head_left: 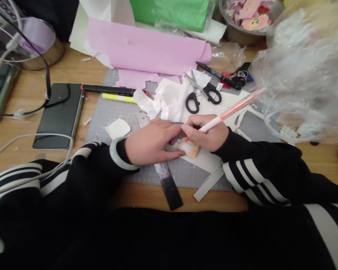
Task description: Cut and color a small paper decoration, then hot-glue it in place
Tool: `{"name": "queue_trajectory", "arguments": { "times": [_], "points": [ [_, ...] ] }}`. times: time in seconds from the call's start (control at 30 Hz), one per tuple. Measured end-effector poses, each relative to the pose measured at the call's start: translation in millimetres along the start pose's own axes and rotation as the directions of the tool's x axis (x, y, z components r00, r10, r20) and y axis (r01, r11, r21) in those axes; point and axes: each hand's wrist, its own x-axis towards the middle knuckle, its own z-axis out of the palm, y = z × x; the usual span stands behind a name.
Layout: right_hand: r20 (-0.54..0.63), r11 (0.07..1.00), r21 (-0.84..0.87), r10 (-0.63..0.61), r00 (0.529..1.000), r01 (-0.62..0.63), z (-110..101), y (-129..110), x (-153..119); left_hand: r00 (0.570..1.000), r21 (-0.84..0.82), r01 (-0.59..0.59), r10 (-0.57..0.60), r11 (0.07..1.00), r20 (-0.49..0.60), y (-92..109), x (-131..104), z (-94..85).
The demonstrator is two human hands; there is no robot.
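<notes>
Presently judge the step in hand as fine pen work on the small orange-edged piece, located between both hands, at the fingers of the right. Note the right hand closed around the pink-and-white pen, with its tip concealed by the fingers; cannot confirm contact with the piece. Note the left hand with thumb at the edge of the piece and fingers close together; cannot tell whether pinching or merely steadying. Locate the ruler beneath the left hand, and the scissors beyond the right hand. For the next move, brace the piece and apply light, controlled pen pressure.
</notes>
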Motion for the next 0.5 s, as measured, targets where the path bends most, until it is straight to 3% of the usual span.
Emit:
{"name": "queue_trajectory", "arguments": {
  "times": [0.3, 0.5],
  "points": [
    [0.005, 1.0, 0.018, -0.017, 1.0, 0.017, 0.1, -2.5, -0.6, 1.0, 0.0, -0.002, 0.002, 1.0, -0.005, 0.6, 0.5, 0.8],
    [0.012, 0.999, 0.034, 0.036, 0.999, -0.036, 0.8, -3.1, -0.5, 1.0, 0.009, 0.0, 0.0, 1.0, -0.002, 0.4, -0.3, -0.7]
  ]
}}
